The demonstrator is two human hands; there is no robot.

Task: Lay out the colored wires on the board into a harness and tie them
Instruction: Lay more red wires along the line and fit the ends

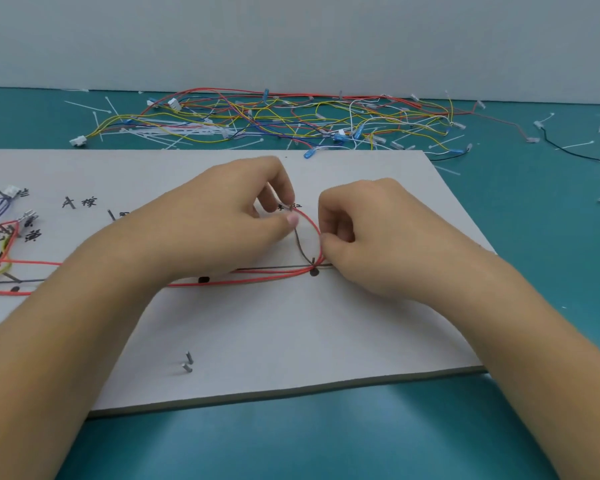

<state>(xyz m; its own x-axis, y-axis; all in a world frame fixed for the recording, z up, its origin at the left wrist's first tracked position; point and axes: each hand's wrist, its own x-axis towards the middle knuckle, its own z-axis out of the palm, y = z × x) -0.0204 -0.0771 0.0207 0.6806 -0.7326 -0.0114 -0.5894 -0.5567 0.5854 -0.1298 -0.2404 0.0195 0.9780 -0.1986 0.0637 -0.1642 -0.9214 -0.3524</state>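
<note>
A white board [291,341] with drawn black route lines and handwritten labels lies on the teal table. Red wires [257,279] run from the board's left side to a black dot near the middle, then curve upward in a loop. My left hand [222,220] pinches the top end of the red loop between thumb and forefinger at a small pin. My right hand [368,237] pinches the right side of the same loop [317,230]. At the board's left edge, blue, yellow and red wires [0,251] with white connectors lie on the routes.
A tangled pile of loose colored wires and white cable ties [274,119] lies behind the board along the wall. A black wire [568,150] and scattered ties lie at the far right. Two metal pins [187,362] stand near the board's front edge.
</note>
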